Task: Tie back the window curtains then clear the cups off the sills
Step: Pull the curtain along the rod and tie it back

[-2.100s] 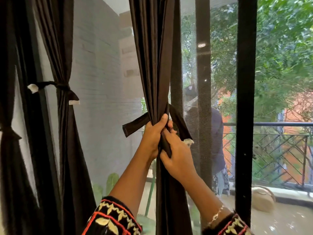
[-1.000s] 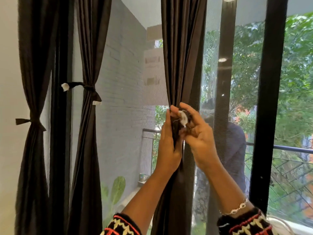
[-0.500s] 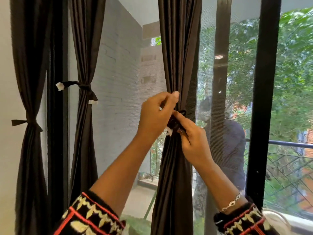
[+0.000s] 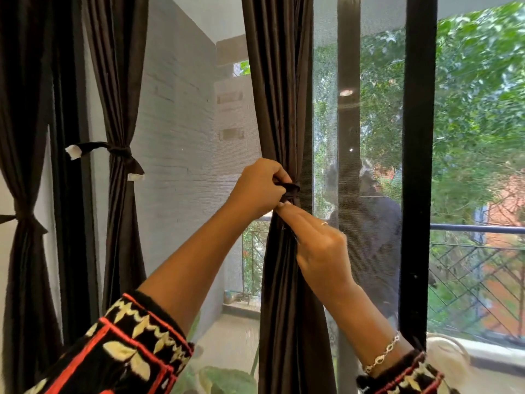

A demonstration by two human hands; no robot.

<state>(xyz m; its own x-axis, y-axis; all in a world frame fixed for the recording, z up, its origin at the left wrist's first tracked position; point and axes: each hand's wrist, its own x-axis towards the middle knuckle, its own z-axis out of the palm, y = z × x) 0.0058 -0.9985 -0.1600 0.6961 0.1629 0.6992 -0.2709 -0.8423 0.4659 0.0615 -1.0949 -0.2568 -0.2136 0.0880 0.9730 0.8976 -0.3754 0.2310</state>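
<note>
Dropped since a moment ago, fingers now curled round the narrow dark brown fabric tie band (image 4: 292, 190): left hand (image 4: 260, 189). Hanging centre-view, gathered at mid-height: dark brown pleated fabric curtain (image 4: 281, 109). Reaching up from below, straight fingertips at the band, thumb hidden, grip impossible to tell: right hand (image 4: 321, 245). Cinched round the curtain between both hands: that band.
</note>
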